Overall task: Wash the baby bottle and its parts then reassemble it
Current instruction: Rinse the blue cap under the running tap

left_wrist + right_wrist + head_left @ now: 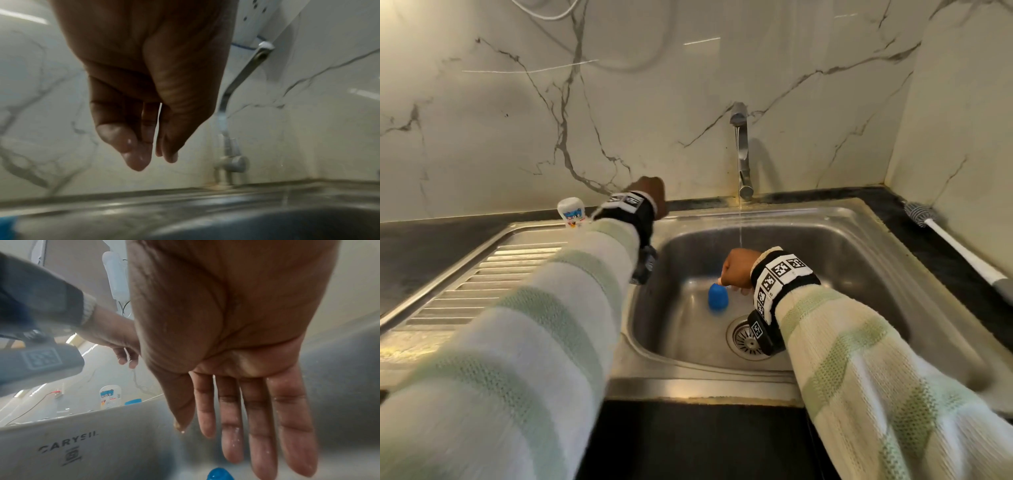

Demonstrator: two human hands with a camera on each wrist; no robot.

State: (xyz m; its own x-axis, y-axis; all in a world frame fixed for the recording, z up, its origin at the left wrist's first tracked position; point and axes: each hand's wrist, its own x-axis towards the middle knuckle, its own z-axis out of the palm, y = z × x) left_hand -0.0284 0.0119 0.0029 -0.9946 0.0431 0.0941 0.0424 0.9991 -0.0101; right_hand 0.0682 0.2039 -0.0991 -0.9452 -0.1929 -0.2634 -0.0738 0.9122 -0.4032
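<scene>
A blue cap (pixel 718 297) lies on the sink floor near the drain; its top shows at the bottom of the right wrist view (pixel 220 473). My right hand (pixel 736 270) hovers just above it, wet, fingers straight and holding nothing (pixel 236 443). The white printed baby bottle (pixel 571 212) stands at the back of the drainboard, with a small blue part (pixel 133 401) beside it. My left hand (pixel 650 195) is raised over the sink's back rim, left of the tap, with its wet fingers (pixel 135 155) hanging loose and empty.
The tap (pixel 741 150) runs a thin stream into the steel sink (pixel 825 240). The drain strainer (pixel 748 337) sits under my right wrist. A bottle brush (pixel 955 246) lies on the dark counter at right. The ridged drainboard (pixel 482 274) is at left.
</scene>
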